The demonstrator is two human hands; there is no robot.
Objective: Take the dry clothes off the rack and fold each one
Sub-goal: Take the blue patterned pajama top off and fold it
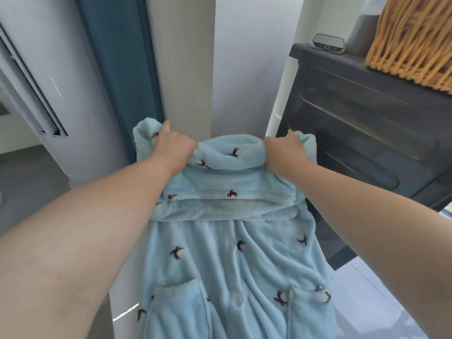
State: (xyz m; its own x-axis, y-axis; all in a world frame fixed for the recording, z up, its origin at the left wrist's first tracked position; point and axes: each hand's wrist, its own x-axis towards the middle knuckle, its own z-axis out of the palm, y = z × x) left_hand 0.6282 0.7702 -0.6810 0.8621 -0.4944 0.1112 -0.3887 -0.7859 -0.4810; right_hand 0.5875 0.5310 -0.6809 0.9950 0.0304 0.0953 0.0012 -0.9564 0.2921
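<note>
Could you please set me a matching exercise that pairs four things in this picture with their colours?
Things
1. top
2. basket
3. drawers
4. left curtain

Colours
A. black
B. light blue
C. teal
D. tan

Pairs: 1-B, 2-D, 3-A, 4-C
</note>
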